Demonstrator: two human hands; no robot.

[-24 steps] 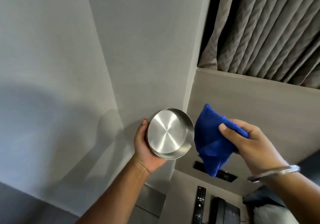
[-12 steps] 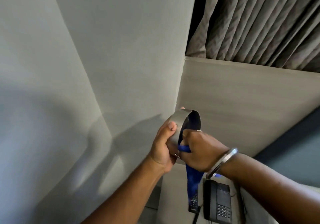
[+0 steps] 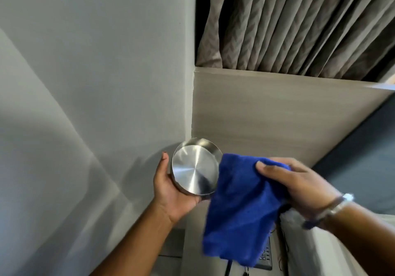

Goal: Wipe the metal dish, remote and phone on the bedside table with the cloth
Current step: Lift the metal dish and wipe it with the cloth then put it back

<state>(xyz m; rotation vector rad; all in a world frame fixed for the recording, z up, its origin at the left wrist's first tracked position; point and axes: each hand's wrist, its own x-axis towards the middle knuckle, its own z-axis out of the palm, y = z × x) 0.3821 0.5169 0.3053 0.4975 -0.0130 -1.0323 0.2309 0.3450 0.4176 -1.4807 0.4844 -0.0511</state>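
The left hand [image 3: 171, 194] holds the metal dish [image 3: 195, 172] up in the air, high above the table [image 3: 192, 243]. The dish is tipped on its side, with its flat shiny bottom facing the camera. The left grip wraps the lower left rim, thumb on one side and fingers curled under the edge. That is a small hold on a smooth, slippery thing.

The right hand [image 3: 295, 186] pinches the blue cloth [image 3: 241, 209] near its top edge. Most of the cloth hangs loose below the hand. Its left edge is just beside the dish and may be touching it; I cannot tell for sure.

The dish looks like the thing being wiped now. The phone [image 3: 266, 258] sits low on the table, mostly hidden behind the cloth. I cannot see the remote here.

What could go wrong? If the right hand pushes hard with the cloth, the dish could slide out of the left grip, because only its edge is held. It would then fall toward the table and might hit the phone.

The cloth could also slip, since only a pinch holds it. The long hanging part could brush the phone and nudge it.

Wiping with a loose, floppy cloth may also miss spots on the dish.
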